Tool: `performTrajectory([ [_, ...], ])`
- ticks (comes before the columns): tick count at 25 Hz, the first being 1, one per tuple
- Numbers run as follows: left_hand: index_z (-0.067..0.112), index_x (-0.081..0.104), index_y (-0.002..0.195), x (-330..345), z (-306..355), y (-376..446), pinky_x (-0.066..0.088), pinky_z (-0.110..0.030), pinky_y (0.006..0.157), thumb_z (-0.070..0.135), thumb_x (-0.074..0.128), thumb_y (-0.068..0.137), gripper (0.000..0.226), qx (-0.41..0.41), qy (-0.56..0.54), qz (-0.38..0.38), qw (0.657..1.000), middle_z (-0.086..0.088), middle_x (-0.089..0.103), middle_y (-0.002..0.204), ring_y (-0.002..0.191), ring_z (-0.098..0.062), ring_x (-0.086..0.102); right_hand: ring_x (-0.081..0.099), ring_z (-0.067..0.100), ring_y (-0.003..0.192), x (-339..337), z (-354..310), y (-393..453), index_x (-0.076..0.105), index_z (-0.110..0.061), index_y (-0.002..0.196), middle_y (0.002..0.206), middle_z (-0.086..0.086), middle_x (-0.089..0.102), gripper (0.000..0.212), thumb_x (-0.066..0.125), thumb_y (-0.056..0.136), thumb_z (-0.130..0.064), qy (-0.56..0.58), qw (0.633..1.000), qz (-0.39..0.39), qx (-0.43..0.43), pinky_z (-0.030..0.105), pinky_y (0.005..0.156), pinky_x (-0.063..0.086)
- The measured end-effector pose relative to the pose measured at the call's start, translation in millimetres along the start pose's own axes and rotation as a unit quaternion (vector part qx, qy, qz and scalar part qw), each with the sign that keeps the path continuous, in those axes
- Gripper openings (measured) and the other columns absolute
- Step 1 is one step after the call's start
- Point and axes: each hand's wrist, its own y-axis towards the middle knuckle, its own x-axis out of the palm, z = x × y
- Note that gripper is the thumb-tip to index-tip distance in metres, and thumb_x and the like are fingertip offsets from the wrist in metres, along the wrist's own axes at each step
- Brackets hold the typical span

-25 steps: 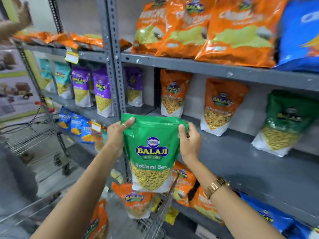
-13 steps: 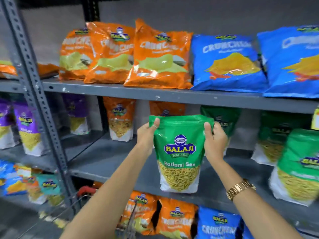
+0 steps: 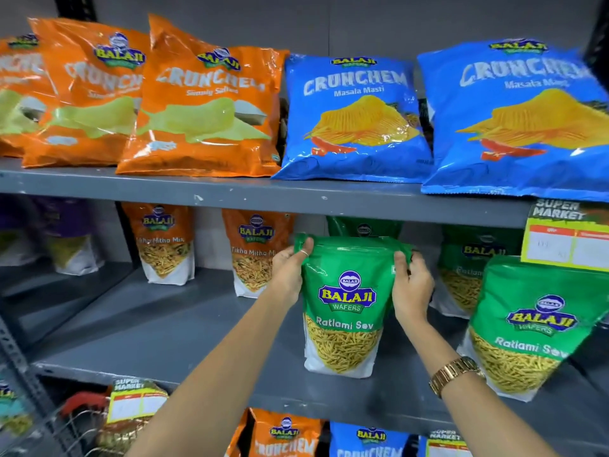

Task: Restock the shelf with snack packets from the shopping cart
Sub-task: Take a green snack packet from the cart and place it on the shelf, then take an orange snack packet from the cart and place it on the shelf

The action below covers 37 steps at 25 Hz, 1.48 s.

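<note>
A green Ratlami Sev packet (image 3: pixel 346 305) stands upright on the grey middle shelf (image 3: pixel 184 328), its white base near the shelf's front part. My left hand (image 3: pixel 290 268) grips its upper left corner and my right hand (image 3: pixel 410 290) grips its upper right edge. Another green Ratlami Sev packet (image 3: pixel 530 328) stands to its right, and more green packets (image 3: pixel 471 258) stand behind. Only a red handle and some wire of the shopping cart (image 3: pixel 82 410) show at the bottom left.
Two orange Tikha Mitha Mix packets (image 3: pixel 164 242) stand at the back left of the same shelf. Orange (image 3: pixel 201 103) and blue Crunchem bags (image 3: pixel 356 117) lie on the shelf above. A price tag (image 3: pixel 566 239) hangs at the right. More packets fill the lower shelf (image 3: pixel 286 433).
The view swung right from the cart to the shelf. Both hands carried the green packet up and forward, and its base now rests on the middle shelf.
</note>
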Motion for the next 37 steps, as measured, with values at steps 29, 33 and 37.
performTrajectory([
  [29,0.018,0.063,0.053,-390,12,-197,0.045,-0.014,0.047,-0.004,0.056,0.063,0.025,-0.027,0.311,0.307,0.899,0.014,0.063,0.042,0.056,-0.013,0.058,0.063,0.032,0.084,192,-58,-328,0.058,-0.011,0.095,0.092,0.011,0.068,0.029,0.034,0.090,-0.027,0.005,0.831,-0.493,-0.258,0.034,0.071,0.044],
  [33,0.012,0.070,0.074,-445,-12,-220,0.047,-0.020,0.063,0.002,0.069,0.066,0.013,-0.088,0.385,0.312,0.864,-0.004,0.070,0.070,0.073,-0.017,0.059,0.060,0.030,0.096,214,-53,-372,0.057,-0.012,0.107,0.108,0.009,0.063,0.017,0.046,0.094,-0.016,-0.065,0.786,-0.573,-0.223,0.039,0.075,0.050],
  [37,0.015,0.058,0.121,-490,-37,-233,0.040,-0.034,0.099,0.009,0.061,0.077,0.045,-0.226,0.661,0.178,0.693,-0.010,0.055,0.132,0.122,-0.023,0.048,0.049,0.032,0.119,231,-50,-406,0.042,-0.013,0.130,0.132,0.011,0.052,0.037,0.049,0.094,-0.015,-0.181,0.698,-0.672,-0.171,0.043,0.095,0.045],
])
